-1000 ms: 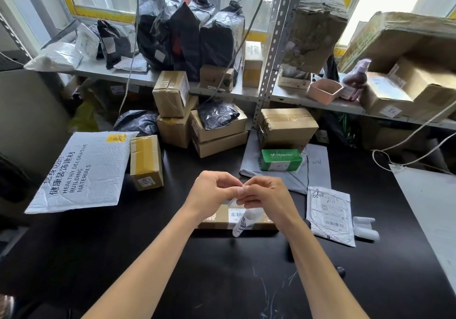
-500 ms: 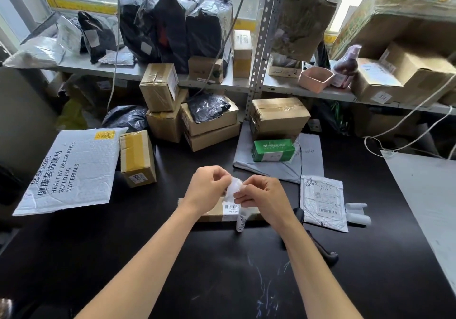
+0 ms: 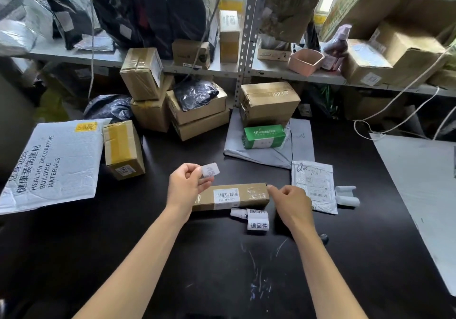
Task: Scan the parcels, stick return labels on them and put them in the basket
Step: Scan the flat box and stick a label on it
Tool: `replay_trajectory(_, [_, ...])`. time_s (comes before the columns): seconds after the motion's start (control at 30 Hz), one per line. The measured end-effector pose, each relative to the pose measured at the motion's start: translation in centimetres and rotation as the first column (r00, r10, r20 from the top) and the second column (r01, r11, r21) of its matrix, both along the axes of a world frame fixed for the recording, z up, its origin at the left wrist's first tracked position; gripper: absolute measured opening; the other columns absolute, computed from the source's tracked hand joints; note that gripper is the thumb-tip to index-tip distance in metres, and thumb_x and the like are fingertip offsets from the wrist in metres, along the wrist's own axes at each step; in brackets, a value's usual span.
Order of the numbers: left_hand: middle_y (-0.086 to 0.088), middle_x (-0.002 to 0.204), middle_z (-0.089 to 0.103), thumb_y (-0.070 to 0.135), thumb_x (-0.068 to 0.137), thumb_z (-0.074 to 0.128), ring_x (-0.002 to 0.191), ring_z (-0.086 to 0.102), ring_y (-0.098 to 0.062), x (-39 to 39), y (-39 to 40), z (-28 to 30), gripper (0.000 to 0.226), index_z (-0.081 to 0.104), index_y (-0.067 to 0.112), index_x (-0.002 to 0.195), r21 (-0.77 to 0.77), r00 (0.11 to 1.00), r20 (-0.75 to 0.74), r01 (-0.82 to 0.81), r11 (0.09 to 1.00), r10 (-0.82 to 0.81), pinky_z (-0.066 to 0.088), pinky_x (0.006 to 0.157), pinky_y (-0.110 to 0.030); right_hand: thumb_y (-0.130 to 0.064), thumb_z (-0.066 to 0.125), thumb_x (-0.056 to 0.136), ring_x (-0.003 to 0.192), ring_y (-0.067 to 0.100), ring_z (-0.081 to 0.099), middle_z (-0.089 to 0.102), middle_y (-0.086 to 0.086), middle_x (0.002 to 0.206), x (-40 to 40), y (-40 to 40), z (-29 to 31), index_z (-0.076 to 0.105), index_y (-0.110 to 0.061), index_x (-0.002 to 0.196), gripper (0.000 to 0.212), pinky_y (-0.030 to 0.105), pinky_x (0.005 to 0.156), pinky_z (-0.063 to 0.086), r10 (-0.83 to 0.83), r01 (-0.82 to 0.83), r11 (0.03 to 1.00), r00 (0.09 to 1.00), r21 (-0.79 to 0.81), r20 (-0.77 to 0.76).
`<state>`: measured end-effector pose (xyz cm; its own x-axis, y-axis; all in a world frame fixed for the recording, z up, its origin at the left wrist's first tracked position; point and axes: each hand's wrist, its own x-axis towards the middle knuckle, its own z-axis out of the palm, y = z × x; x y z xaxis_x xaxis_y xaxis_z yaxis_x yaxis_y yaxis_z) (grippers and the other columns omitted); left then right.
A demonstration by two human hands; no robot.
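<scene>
While one long, flat cardboard parcel (image 3: pixel 232 196) lies at the centre of the frame on a black table (image 3: pixel 222 269), the person's left hand (image 3: pixel 186 187) pinches a single small white return label (image 3: pixel 210 170) between thumb and fingers, held just above the parcel's left end. At the parcel's right end, the right hand (image 3: pixel 290 201) has its fingers curled, fingertips at the box's corner; whether they grip it cannot be told. One strip of labels (image 3: pixel 254 218) lies just below the parcel. To the right rest one white mailer (image 3: pixel 313 185) and one white roll (image 3: pixel 346 195). One green box (image 3: pixel 264 136) sits on a grey bag above centre, and one large white padded envelope (image 3: pixel 49 163) fills the left of the frame beside one taped carton (image 3: pixel 123 149).
</scene>
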<state>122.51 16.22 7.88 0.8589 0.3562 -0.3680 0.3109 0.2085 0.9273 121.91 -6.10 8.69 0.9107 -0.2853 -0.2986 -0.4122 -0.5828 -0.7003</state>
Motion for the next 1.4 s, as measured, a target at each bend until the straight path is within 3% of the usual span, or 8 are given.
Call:
replay_trajectory(0.17, [-0.004, 0.084, 0.074, 0.004, 0.097, 0.059, 0.088, 0.073, -0.02, -1.1, -1.1, -1.0, 0.011, 0.068, 0.005, 0.09, 0.26, 0.979, 0.171, 0.066, 0.963, -0.113, 0.059, 0.082, -0.03, -0.043, 0.065, 0.092, 0.053, 0.014, 0.059, 0.064, 0.005, 0.066, 0.8, 5.1, 1.5, 0.064, -0.008, 0.071, 0.04, 0.028, 0.056, 0.049, 0.089, -0.03, 0.866, 0.991, 0.499, -0.095])
replay_trajectory(0.33, [0.004, 0.095, 0.075, -0.001, 0.09, 0.066, 0.09, 0.071, -0.009, -3.1, -0.6, -1.6, 0.014, 0.073, 0.011, 0.09, 0.408, 0.945, 0.25, 0.094, 0.908, -0.21, 0.054, 0.085, -0.024, -0.02, 0.065, 0.091, 0.06, 0.018, 0.062, 0.068, 0.011, 0.072, 1.6, 9.8, 0.9, 0.069, -0.008, 0.073, 0.022, 0.025, 0.053, 0.049, 0.132, -0.023, 0.759, 0.984, 0.651, -0.119])
replay_trajectory(0.57, [-0.014, 0.116, 0.066, 0.005, 0.091, 0.067, 0.105, 0.068, -0.026, -3.9, 5.0, -2.9, 0.03, 0.061, 0.01, 0.12, -0.198, 0.999, -0.026, -0.036, 0.979, 0.031, 0.055, 0.095, -0.041, -0.022, 0.063, 0.094, 0.058, 0.009, 0.063, 0.068, -0.001, 0.071, 3.1, 12.7, -2.1, 0.067, -0.014, 0.078, 0.019, 0.02, 0.052, 0.049, 0.505, -0.48, 0.819, 0.863, 0.313, 0.002])
replay_trajectory(0.87, [-0.006, 0.084, 0.072, 0.006, 0.087, 0.073, 0.078, 0.066, -0.015, -2.0, 9.8, -5.9, 0.008, 0.072, 0.014, 0.087, 0.3, 0.97, -0.223, 0.166, 0.939, -0.1, 0.053, 0.064, -0.023, -0.035, 0.067, 0.092, 0.063, 0.006, 0.06, 0.069, -0.006, 0.071, 6.2, 16.1, -4.4, 0.073, -0.02, 0.082, 0.019, 0.021, 0.058, 0.045, 0.709, -0.702, 0.701, 0.67, 0.123, -0.218])
replay_trajectory(1.07, [0.005, 0.142, 0.048, 0.014, 0.078, 0.081, 0.134, 0.039, -0.016, -0.3, 10.8, -6.8, 0.07, 0.051, 0.025, 0.141, 0.662, 0.781, -0.366, 0.601, 0.447, -0.507, 0.034, 0.11, -0.031, -0.027, 0.064, 0.095, 0.061, 0.011, 0.059, 0.068, -0.001, 0.073, 6.3, 16.4, -6.0, 0.072, -0.014, 0.087, 0.017, 0.025, 0.059, 0.048, 0.64, -0.634, 0.765, 0.726, 0.115, -0.25])
replay_trajectory(1.23, [0.001, 0.131, 0.053, 0.024, 0.073, 0.085, 0.123, 0.05, -0.022, 1.2, 9.7, -7.7, 0.075, 0.048, 0.022, 0.139, 0.672, 0.616, -0.547, 0.727, 0.141, -0.566, 0.046, 0.096, -0.035, -0.024, 0.064, 0.094, 0.061, 0.014, 0.059, 0.066, 0.002, 0.068, 6.2, 15.5, -6.8, 0.069, -0.014, 0.078, 0.019, 0.032, 0.064, 0.051, 0.589, -0.572, 0.807, 0.769, 0.144, -0.247])
replay_trajectory(1.33, [0.0, 0.12, 0.061, 0.029, 0.076, 0.08, 0.109, 0.058, -0.022, 1.4, 9.4, -7.8, 0.057, 0.055, 0.023, 0.127, 0.675, 0.651, -0.535, 0.712, 0.191, -0.538, 0.046, 0.085, -0.033, -0.016, 0.063, 0.093, 0.054, 0.014, 0.056, 0.062, 0.006, 0.063, 6.1, 15.1, -6.9, 0.065, -0.011, 0.072, 0.022, 0.03, 0.06, 0.051, 0.508, -0.44, 0.847, 0.836, 0.299, -0.208])
replay_trajectory(1.4, [0.0, 0.117, 0.065, 0.029, 0.079, 0.078, 0.101, 0.061, -0.018, 1.2, 9.6, -7.9, 0.048, 0.061, 0.021, 0.123, 0.57, 0.699, -0.491, 0.709, 0.415, -0.52, 0.049, 0.079, -0.03, -0.011, 0.061, 0.094, 0.051, 0.011, 0.052, 0.058, 0.006, 0.063, 6.0, 14.6, -6.4, 0.063, -0.008, 0.075, 0.02, 0.021, 0.051, 0.046, 0.396, -0.268, 0.826, 0.901, 0.496, -0.174])
